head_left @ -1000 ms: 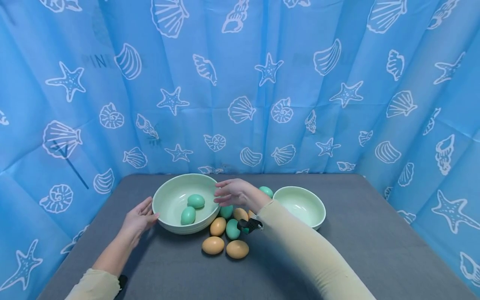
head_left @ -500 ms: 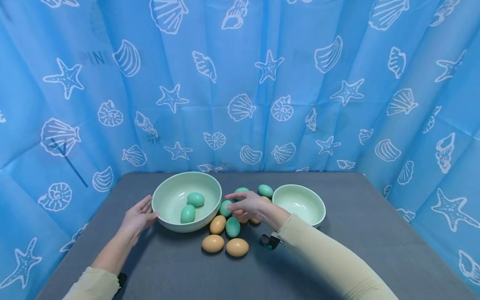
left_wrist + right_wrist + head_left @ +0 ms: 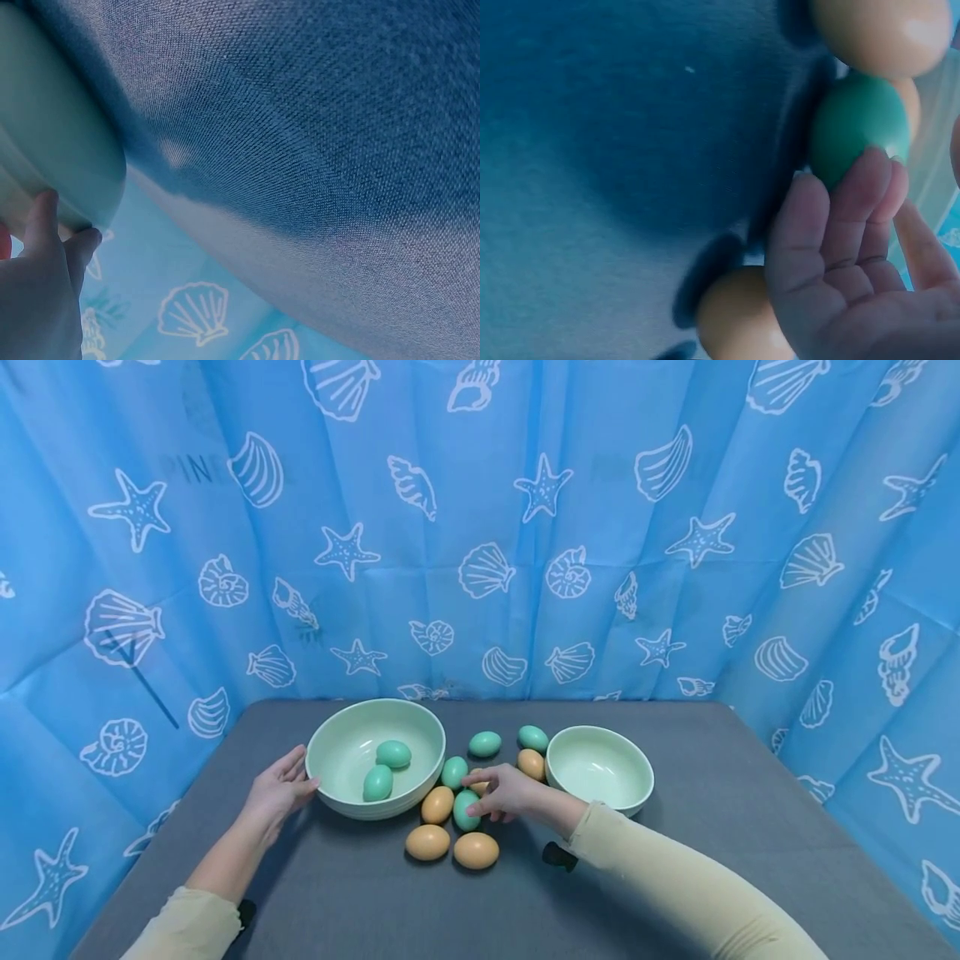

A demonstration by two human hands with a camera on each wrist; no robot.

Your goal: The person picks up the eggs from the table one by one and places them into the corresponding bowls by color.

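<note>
My left hand (image 3: 276,792) is at the left side of a large pale green bowl (image 3: 375,810), its fingertips against the outer wall. In the left wrist view, fairly straight fingers (image 3: 46,217) touch that wall. Two green eggs (image 3: 377,783) lie inside the bowl. My right hand (image 3: 513,793) reaches down over a cluster of eggs, fingers spread around a green egg (image 3: 462,806). In the right wrist view its fingertips overlap the green egg (image 3: 855,124), beside a brown egg (image 3: 742,315). Another brown egg (image 3: 476,776) is partly hidden behind the right hand.
A smaller pale green bowl (image 3: 600,768) stands to the right. Several brown and green eggs lie between the bowls, including a brown egg (image 3: 531,764) beside the small bowl and two brown ones (image 3: 427,842) nearest the front. A blue shell-patterned curtain (image 3: 480,527) surrounds the grey table (image 3: 337,893).
My right hand has moved from the large bowl's right rim, right and down to the egg cluster, uncovering eggs behind it. The left hand stays at the bowl.
</note>
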